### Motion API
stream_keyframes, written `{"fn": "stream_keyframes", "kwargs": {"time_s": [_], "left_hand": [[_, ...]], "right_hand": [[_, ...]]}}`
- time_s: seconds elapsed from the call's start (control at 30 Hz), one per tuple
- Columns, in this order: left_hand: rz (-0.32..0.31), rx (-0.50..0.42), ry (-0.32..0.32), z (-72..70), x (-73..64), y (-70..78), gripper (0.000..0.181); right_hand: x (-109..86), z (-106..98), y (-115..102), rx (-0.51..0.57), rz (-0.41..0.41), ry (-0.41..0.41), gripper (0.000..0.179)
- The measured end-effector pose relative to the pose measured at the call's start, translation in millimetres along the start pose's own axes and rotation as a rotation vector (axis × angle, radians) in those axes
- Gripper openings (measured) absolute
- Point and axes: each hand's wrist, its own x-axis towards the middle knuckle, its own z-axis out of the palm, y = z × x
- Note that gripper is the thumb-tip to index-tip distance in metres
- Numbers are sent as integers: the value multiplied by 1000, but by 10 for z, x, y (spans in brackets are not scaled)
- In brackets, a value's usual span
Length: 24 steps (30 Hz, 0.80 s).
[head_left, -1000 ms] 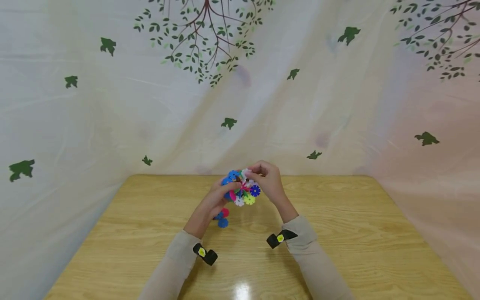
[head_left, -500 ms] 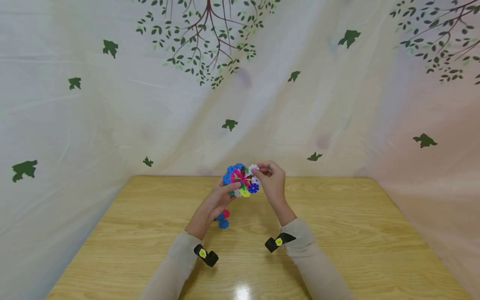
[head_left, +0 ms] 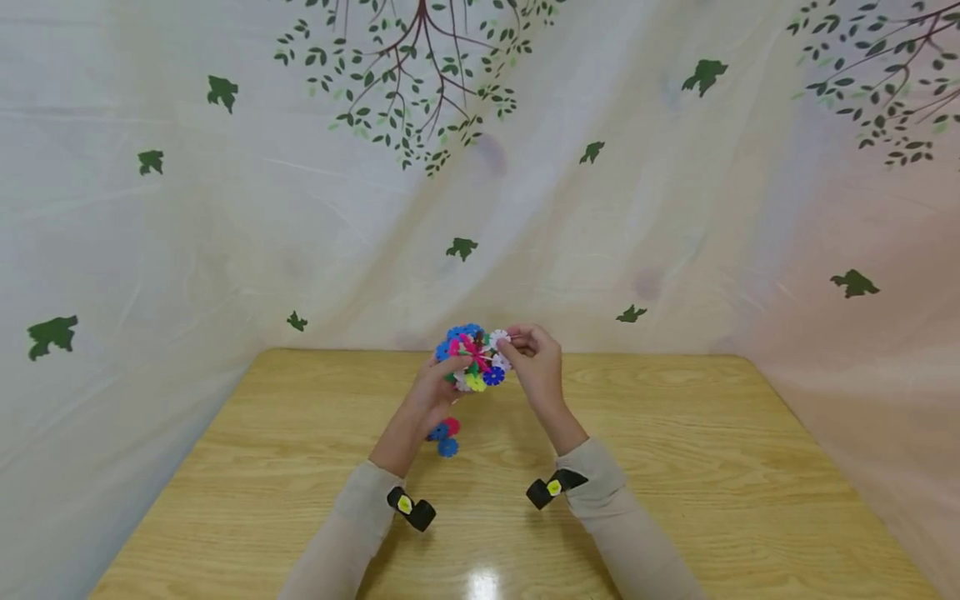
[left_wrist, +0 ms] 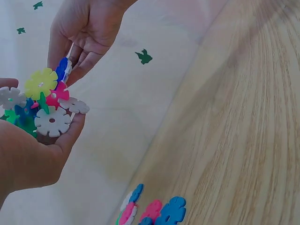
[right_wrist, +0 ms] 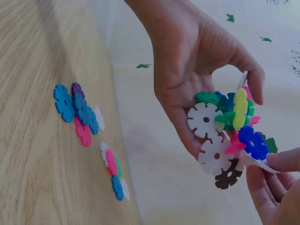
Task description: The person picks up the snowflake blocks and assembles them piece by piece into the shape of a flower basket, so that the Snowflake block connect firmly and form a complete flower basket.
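Observation:
A round cluster of interlocking snowflake discs (head_left: 476,357) is held up above the far part of the table. My left hand (head_left: 429,395) grips it from the left, thumb over its front and the other fingers behind. With thumb and fingertips my right hand (head_left: 542,367) pinches a white snowflake disc (head_left: 498,338) at the cluster's right edge. Seen from the right wrist, that white disc (right_wrist: 262,165) shows edge-on between the fingertips, beside a dark blue disc (right_wrist: 253,142). Yellow, green, pink, brown and white discs make up the rest, some hidden by the left hand.
Several loose or joined snowflake discs (head_left: 447,447) lie on the wooden table (head_left: 675,467) below the left hand. In the right wrist view they form two groups, one with a blue disc (right_wrist: 63,103). A leaf-printed cloth (head_left: 360,250) hangs behind the table.
The cluster has been turned in the left hand and raised a little, then shifted slightly left. My right hand keeps its pinch at the white disc and has moved slightly with it.

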Motion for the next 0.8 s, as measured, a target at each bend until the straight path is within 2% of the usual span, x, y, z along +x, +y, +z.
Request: {"fn": "stream_keyframes", "kwargs": {"time_s": [0.23, 0.37, 0.47, 0.6, 0.8], "left_hand": [[16, 13, 33, -77, 26, 52, 48], [36, -7, 46, -124, 25, 98, 37], [39, -33, 65, -160, 31, 129, 30], [50, -34, 65, -199, 34, 159, 28], [53, -7, 25, -208, 19, 170, 27]], "right_hand": [[23, -45, -19, 51, 63, -109, 20], [17, -139, -2, -14, 109, -236, 25], [1, -228, 31, -119, 123, -388, 28], [-33, -273, 91, -260, 109, -604, 22], [-168, -170, 204, -411, -65, -952, 17]]}}
